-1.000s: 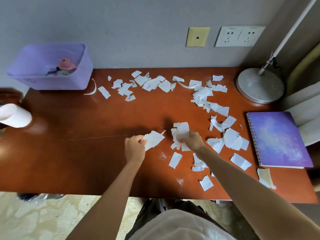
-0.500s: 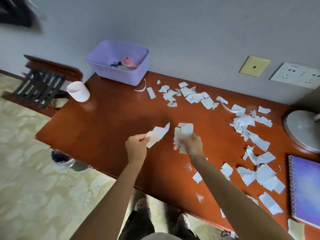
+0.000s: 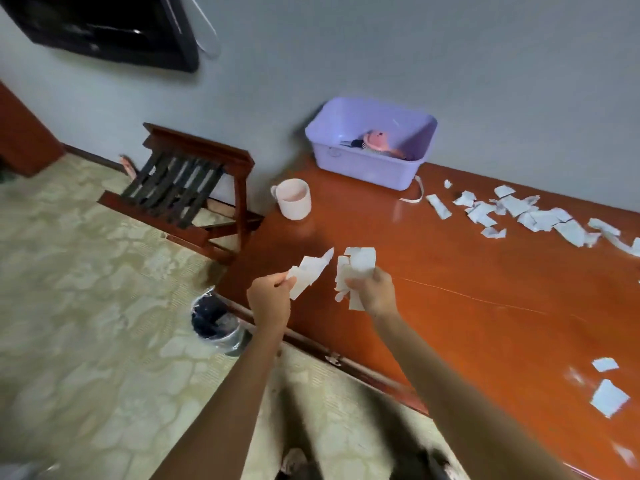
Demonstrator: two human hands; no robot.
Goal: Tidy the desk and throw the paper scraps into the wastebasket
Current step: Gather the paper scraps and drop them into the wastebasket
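My left hand (image 3: 268, 299) pinches a large white paper scrap (image 3: 310, 271) above the desk's left front corner. My right hand (image 3: 375, 289) is closed on a bunch of white paper scraps (image 3: 356, 268) just beside it, over the reddish-brown desk (image 3: 450, 278). On the floor below and left of my left hand stands the wastebasket (image 3: 216, 323), lined with a dark bag. Several more scraps (image 3: 526, 214) lie in a band along the desk's back edge, and two scraps (image 3: 607, 393) lie near the right front.
A purple plastic tub (image 3: 370, 147) with a pink item inside sits at the desk's back left by the wall. A white mug (image 3: 293, 199) stands near the left edge. A wooden folding rack (image 3: 187, 188) stands on the patterned floor left of the desk.
The view has swung left and down, bringing the floor, wastebasket and rack into sight. Both hands, still holding their scraps, now sit over the desk's left front corner near the wastebasket.
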